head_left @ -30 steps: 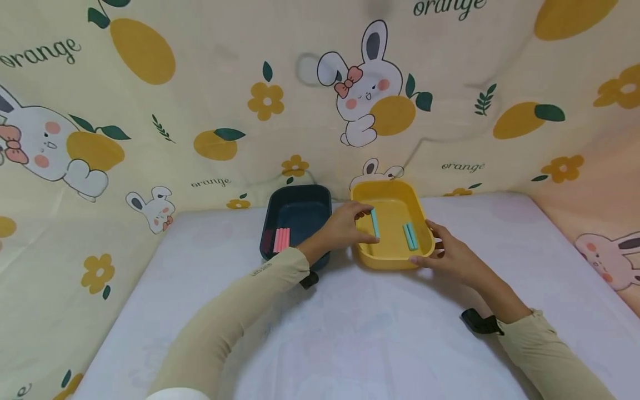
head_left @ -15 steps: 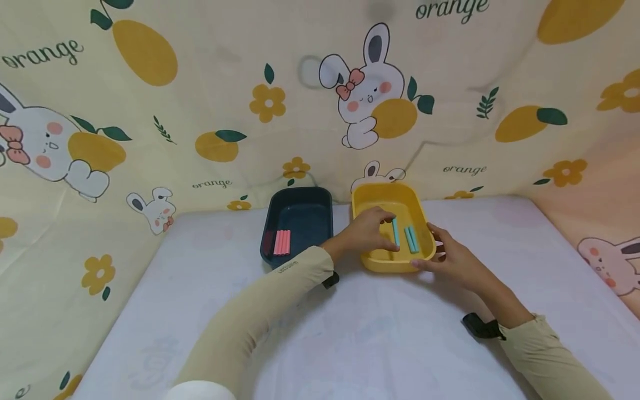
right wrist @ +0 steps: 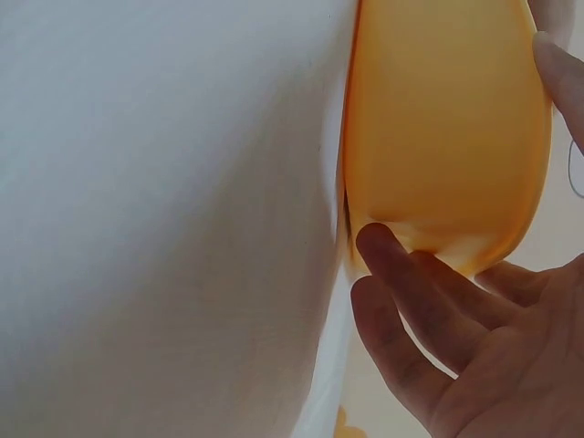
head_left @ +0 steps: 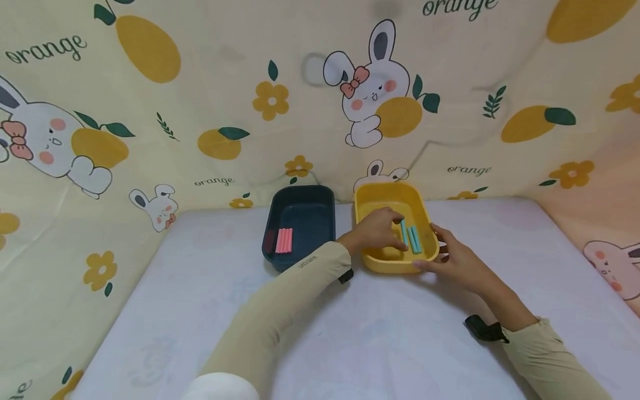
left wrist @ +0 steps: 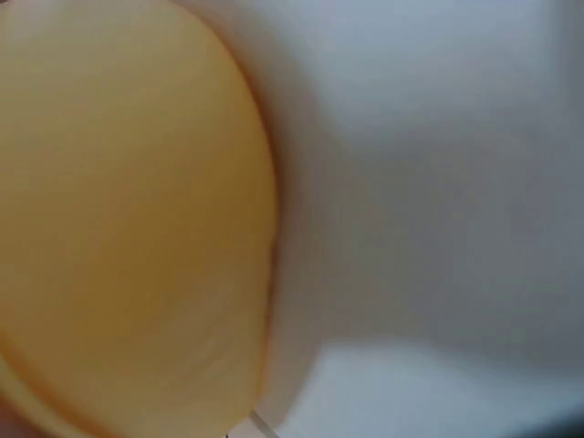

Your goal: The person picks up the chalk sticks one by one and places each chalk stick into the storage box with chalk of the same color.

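Note:
In the head view my left hand (head_left: 378,229) reaches over the left side of a yellow tray (head_left: 392,268) and pinches a light-blue chalk-like stick (head_left: 404,232) between thumb and fingers. That stick is upright or tilted just left of two similar light-blue sticks (head_left: 414,240), which lie side by side in the tray. My right hand (head_left: 462,265) grips the tray's front right corner, thumb on the front rim. From the right wrist view, fingers (right wrist: 424,301) press the tray's outer wall. The left wrist view has only the blurred tray wall (left wrist: 137,210), with the left fingers hidden.
To the left stands a dark navy tray (head_left: 312,214) with several pink sticks (head_left: 284,240) lined up inside it. A white cloth (head_left: 380,339) covers the table. Behind the trays rises a printed fabric backdrop (head_left: 210,94).
My left hand has carried the light-blue stick rightward across the yellow tray, up to the two lying there. The right hand stays at the tray's corner.

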`<state>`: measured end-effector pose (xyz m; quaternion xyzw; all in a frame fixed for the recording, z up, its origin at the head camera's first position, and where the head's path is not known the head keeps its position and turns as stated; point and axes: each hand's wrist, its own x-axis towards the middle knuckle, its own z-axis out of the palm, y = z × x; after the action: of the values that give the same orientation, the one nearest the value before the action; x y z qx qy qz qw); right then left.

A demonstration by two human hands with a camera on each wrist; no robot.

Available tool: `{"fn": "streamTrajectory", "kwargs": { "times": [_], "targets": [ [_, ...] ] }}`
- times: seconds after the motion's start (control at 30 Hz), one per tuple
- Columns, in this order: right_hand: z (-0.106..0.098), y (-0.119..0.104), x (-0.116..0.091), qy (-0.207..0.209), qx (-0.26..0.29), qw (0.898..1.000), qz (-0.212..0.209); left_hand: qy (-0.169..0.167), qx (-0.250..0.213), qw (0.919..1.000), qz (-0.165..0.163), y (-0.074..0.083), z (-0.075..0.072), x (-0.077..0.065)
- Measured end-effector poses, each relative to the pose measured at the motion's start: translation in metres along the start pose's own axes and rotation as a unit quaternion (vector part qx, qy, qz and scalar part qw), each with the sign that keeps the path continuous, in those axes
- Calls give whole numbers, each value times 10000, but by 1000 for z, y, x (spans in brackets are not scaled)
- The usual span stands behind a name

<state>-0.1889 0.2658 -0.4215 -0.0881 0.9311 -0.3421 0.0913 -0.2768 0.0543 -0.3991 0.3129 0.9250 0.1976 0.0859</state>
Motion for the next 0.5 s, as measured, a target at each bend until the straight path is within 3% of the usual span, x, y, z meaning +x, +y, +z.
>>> {"fn": "streamTrajectory", "kwargs": {
  "times": [0.17, 0.33, 0.5],
  "targets": [
    [0, 1, 1, 12, 81, 9999, -100, -29, -269, 9994, -197, 6, 8, 8],
    [1, 1, 2, 7, 101, 9999, -120, -35, -89, 9987, -507, 9, 14, 14],
    [-1, 1, 0, 11, 111, 9999, -84, -17, -8, 9983, -587, 10, 21, 18]
  ]
}}
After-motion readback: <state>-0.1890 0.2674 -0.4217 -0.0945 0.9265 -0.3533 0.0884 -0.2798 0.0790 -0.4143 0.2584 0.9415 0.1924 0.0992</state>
